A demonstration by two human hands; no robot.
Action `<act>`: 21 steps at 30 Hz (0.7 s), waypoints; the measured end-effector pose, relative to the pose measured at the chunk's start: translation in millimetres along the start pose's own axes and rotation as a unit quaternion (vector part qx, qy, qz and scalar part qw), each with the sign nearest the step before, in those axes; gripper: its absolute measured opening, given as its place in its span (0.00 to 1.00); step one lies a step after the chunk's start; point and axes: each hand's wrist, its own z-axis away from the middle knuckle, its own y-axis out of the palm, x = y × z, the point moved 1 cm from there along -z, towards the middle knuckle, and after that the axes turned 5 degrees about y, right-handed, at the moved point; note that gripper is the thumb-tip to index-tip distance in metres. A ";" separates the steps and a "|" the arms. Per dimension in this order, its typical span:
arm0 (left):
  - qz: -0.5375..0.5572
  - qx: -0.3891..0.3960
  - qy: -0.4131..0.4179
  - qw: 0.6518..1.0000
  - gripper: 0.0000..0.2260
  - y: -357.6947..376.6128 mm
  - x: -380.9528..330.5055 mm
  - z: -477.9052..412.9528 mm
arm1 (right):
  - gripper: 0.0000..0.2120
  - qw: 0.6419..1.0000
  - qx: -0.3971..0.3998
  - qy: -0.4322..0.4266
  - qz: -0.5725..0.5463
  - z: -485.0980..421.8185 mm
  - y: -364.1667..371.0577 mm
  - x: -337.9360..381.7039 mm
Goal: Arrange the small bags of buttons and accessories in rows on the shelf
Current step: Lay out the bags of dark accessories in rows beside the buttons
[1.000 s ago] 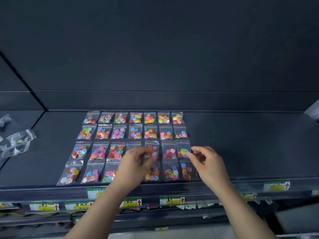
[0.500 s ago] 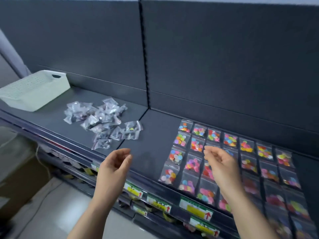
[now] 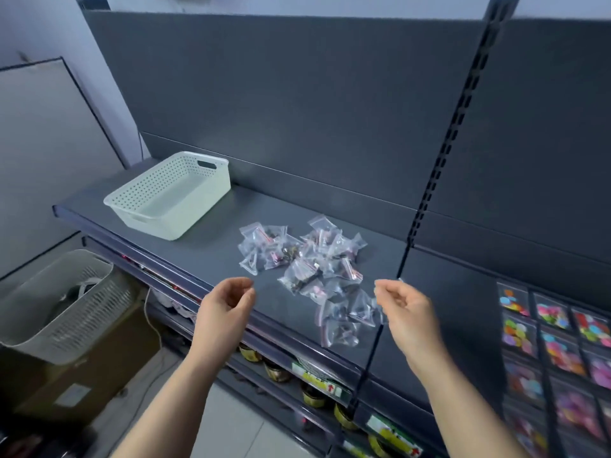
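We've swung off the rows (image 3: 555, 342), now right of us; left grip (image 3: 224, 309) & right grip (image 3: 406, 312) loose, empty, pile (image 3: 307, 259) just ahead: next batch.

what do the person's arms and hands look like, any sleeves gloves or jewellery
Both are bare. The left hand and the right hand wear no gloves, and no ring, bracelet or watch shows on either. The forearms are uncovered all the way to the bottom edge of the picture, with no sleeve in view.
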 end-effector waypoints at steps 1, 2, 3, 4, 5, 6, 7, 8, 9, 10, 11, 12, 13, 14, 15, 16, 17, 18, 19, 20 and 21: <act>-0.010 0.004 0.001 1.000 0.05 -1.9 4.7 -15.1 | 0.05 1.000 0.003 0.002 0.004 -3.9 9.7 3.5; -0.020 0.006 0.002 1.000 0.06 -2.5 9.5 -30.3 | 0.05 1.000 0.007 0.002 0.010 -7.9 18.7 7.2; -0.032 0.010 0.000 0.999 0.07 -1.8 14.4 -45.3 | 0.05 1.000 0.012 0.001 0.018 -12.2 27.3 11.0; -0.049 0.017 -0.003 0.999 0.08 0.2 20.3 -60.2 | 0.05 0.999 0.018 -0.001 0.027 -16.7 34.9 14.9; -0.071 0.026 -0.006 0.997 0.11 3.0 26.5 -74.6 | 0.06 0.999 0.024 -0.006 0.037 -22.2 42.3 18.1; -0.099 0.038 -0.010 0.994 0.14 6.6 33.8 -88.8 | 0.06 0.998 0.030 -0.012 0.048 -28.2 50.3 21.1; -0.126 0.050 -0.011 0.991 0.17 10.2 39.2 -100.9 | 0.06 0.997 0.038 -0.018 0.061 -34.5 58.1 23.6; -0.151 0.064 -0.015 0.986 0.19 14.1 44.1 -111.2 | 0.05 0.996 0.047 -0.024 0.074 -41.2 65.5 25.5; -0.171 0.076 -0.018 0.982 0.21 18.5 47.1 -118.7 | 0.05 0.994 0.056 -0.031 0.089 -49.2 72.8 25.8; -0.185 0.085 -0.022 0.979 0.21 22.2 48.3 -123.8 | 0.05 0.991 0.068 -0.036 0.107 -57.3 79.6 25.7; -0.193 0.088 -0.027 0.977 0.19 25.4 48.2 -126.4 | 0.06 0.988 0.081 -0.040 0.127 -64.5 86.1 26.0; -0.193 0.086 -0.031 0.977 0.17 27.3 47.5 -128.0 | 0.07 0.983 0.096 -0.046 0.149 -71.0 92.6 26.2; -0.189 0.083 -0.034 0.978 0.15 28.0 46.6 -128.8 | 0.09 0.976 0.108 -0.056 0.179 -76.3 99.1 27.3; -0.183 0.082 -0.035 0.979 0.12 27.3 46.3 -129.7 | 0.11 0.967 0.116 -0.071 0.217 -82.2 105.6 27.5; -0.174 0.085 -0.034 0.981 0.11 25.3 46.1 -129.7 | 0.12 0.953 0.121 -0.092 0.264 -87.4 111.7 27.5; -0.155 0.090 -0.035 0.983 0.09 22.4 45.7 -128.7 | 0.14 0.935 0.125 -0.114 0.312 -91.3 117.1 27.9; -0.117 0.093 -0.040 0.988 0.07 18.4 45.0 -126.9 | 0.14 0.915 0.130 -0.130 0.359 -93.2 121.5 30.1; -0.060 0.093 -0.049 0.993 0.05 14.1 44.7 -125.2 | 0.13 0.900 0.136 -0.139 0.391 -94.6 124.9 32.7; 0.009 0.086 -0.063 0.994 0.04 9.7 44.1 -123.1 | 0.10 0.891 0.142 -0.138 0.408 -95.6 127.0 35.2; 0.081 0.074 -0.083 0.990 0.04 5.7 44.7 -121.9 | 0.06 0.890 0.146 -0.134 0.412 -96.8 128.5 36.8; 0.147 0.062 -0.108 0.981 0.05 2.8 44.4 -121.9 | 0.04 0.892 0.150 -0.127 0.408 -97.2 129.6 39.3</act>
